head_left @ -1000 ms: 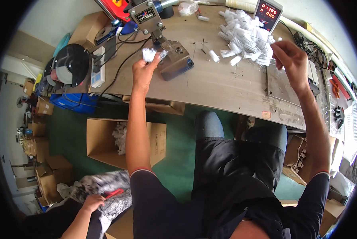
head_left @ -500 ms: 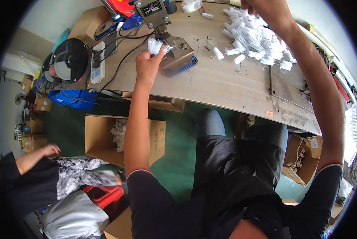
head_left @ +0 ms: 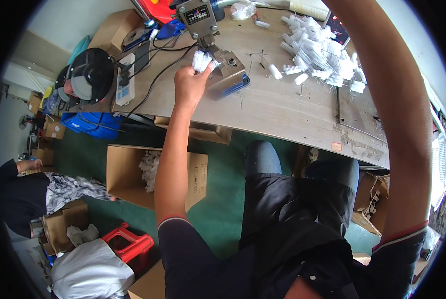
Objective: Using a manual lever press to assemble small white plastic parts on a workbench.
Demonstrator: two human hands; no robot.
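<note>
My left hand (head_left: 190,88) is closed around a small bunch of white bristle brushes (head_left: 201,60). It holds them beside the metal head and base block of a small bench press (head_left: 227,65); whether they touch the block I cannot tell. My right forearm (head_left: 390,94) reaches up past the top edge of the picture, so the hand itself is out of sight. A heap of white spiral brushes (head_left: 310,52) lies on the wooden bench (head_left: 278,107), left of that forearm. A single brush (head_left: 274,71) and some thin wires are between the heap and the press.
Left of the press are black cables, a power strip (head_left: 126,82) and a black reel (head_left: 89,74). Under the bench edge, a carton (head_left: 195,179) holds white pieces. A red stool (head_left: 131,244) stands lower left, near another person (head_left: 23,197). A dark panel with red digits (head_left: 336,29) is behind the heap.
My right hand has moved up out of the picture from above the heap, uncovering the dark panel. My left hand keeps its grip by the press. The other person has shifted left.
</note>
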